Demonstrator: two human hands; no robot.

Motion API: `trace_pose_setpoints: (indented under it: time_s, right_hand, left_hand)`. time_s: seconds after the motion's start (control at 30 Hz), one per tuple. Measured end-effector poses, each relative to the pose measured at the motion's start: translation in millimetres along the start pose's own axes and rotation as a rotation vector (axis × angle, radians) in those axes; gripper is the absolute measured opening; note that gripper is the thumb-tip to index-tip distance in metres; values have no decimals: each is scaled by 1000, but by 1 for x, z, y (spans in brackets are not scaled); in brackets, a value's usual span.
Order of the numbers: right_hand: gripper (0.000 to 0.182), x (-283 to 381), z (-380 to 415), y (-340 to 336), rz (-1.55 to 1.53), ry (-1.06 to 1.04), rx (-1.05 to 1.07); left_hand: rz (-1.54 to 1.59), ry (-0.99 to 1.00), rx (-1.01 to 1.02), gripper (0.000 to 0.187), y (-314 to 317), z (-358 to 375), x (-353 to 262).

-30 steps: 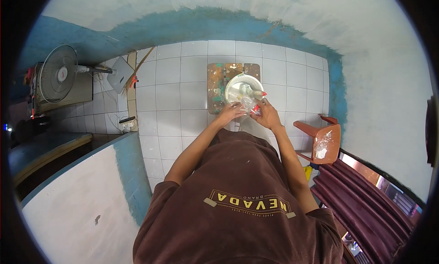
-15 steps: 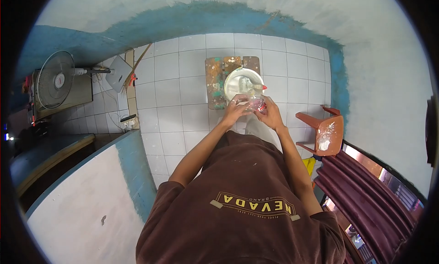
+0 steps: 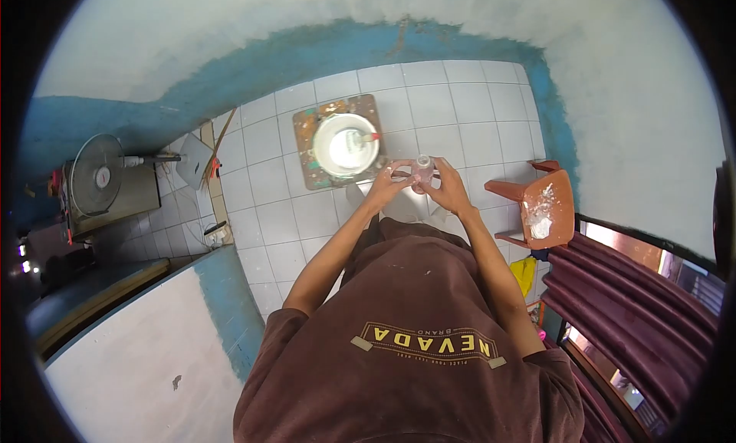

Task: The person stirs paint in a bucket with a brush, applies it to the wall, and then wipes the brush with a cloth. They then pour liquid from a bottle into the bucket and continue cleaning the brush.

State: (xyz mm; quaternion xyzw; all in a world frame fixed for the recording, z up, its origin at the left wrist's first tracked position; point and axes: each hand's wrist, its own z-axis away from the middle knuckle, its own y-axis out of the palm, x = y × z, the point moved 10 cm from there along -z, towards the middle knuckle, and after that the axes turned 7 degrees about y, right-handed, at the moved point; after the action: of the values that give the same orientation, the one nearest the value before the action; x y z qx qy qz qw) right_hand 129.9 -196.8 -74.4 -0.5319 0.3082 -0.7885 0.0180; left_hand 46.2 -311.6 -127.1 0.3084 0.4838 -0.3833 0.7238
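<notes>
Between my two hands I hold a small clear plastic bottle [image 3: 423, 174] with a pinkish tint, its neck pointing away from me. My left hand [image 3: 389, 185] has its fingers closed on the bottle's left side. On the other side, my right hand [image 3: 451, 188] grips it with thumb and fingers. Ahead and to the left of my hands is a white bucket [image 3: 319, 153] with pale contents. A paintbrush with a red-tipped handle [image 3: 371, 137] rests in it. The bucket stands on a paint-spattered wooden stool [image 3: 303, 128].
An orange plastic chair [image 3: 548, 205] with white splatter is at the right, near a yellow cloth [image 3: 523, 276] and a purple curtain [image 3: 621, 312]. A standing fan [image 3: 100, 174] is at the left, beyond a low partition wall [image 3: 153, 343]. White tiles [image 3: 429, 102] cover the floor.
My view has turned, so the stool and bucket now appear farther left, apart from my hands. The bottle has moved clear of the bucket and its neck now shows.
</notes>
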Motion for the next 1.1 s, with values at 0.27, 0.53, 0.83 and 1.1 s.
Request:
trace_pose_setpoints:
  time_s: [0.27,0.53,0.83,1.1]
  right_hand:
    - [59,-96,77,-105,105,12,-116]
    - [61,-169,129,-166,32,204,-121]
    - [62,-236,168,-229,59,212,-349]
    - [55,-340,211,-295,-164,415,-386]
  left_hand:
    - [-68,28,69,47,156,-10,4]
    - [139,-137,116,37,261,-20,22]
    - [241,-250,398,36,355,-72,59]
    - [173,-363,479,36,474,-110,100]
